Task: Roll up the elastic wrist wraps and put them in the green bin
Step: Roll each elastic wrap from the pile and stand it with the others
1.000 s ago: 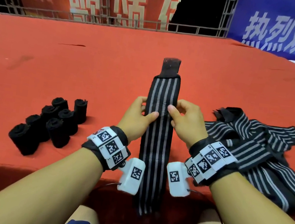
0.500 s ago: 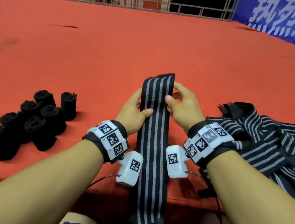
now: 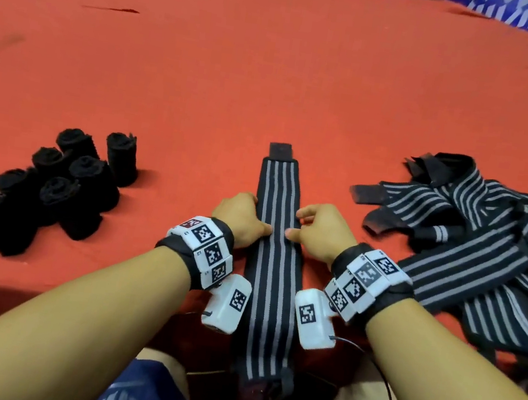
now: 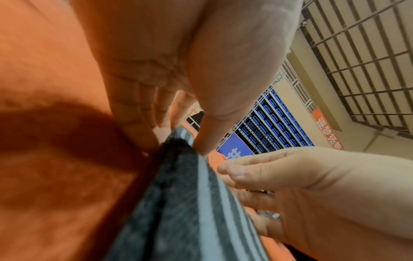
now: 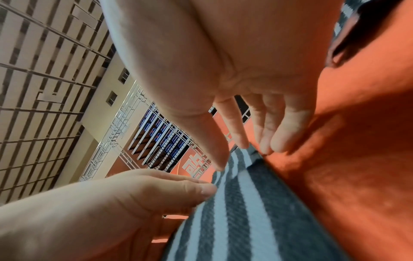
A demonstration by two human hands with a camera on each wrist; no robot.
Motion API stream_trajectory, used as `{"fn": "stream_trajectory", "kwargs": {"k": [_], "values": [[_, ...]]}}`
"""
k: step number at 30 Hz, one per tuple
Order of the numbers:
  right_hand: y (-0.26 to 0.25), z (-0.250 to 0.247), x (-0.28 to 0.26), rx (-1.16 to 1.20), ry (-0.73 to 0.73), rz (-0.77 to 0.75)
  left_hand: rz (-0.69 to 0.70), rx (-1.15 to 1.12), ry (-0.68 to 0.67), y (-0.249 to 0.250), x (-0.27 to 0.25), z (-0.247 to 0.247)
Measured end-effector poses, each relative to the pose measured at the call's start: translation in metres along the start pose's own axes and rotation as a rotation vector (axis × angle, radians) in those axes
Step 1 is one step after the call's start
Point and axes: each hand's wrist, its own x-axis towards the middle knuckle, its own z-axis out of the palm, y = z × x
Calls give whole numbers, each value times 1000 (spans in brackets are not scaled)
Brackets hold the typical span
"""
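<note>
A black wrist wrap with grey stripes [image 3: 277,208] lies flat and lengthwise on the red table, its velcro tab [image 3: 281,150] at the far end. Its near end hangs over the table's front edge. My left hand [image 3: 246,219] pinches the wrap's left edge, thumb on top and fingers against the cloth's side, as the left wrist view shows on the wrap [image 4: 185,194]. My right hand [image 3: 314,229] pinches the right edge the same way, thumb on the wrap [image 5: 234,203] and fingertips at its border. No green bin is in view.
Several rolled black wraps [image 3: 55,180] stand in a cluster on the left of the red table [image 3: 274,65]. A tangled pile of unrolled striped wraps [image 3: 487,244] lies on the right. My knees show below the table's front edge.
Half a second ago the wrap's far end was raised and bent over between my hands; now it lies flat again with the tab showing. Both hands stay at its edges.
</note>
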Motion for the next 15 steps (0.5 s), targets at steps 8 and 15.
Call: {"fn": "stream_trajectory", "kwargs": {"k": [8,15], "values": [[20,-1,-46,-109,41,3,-14,107,3,-12,-35,8],[20,6,-77,-95,64,-23,14,-82,24,-22,-52,25]]}}
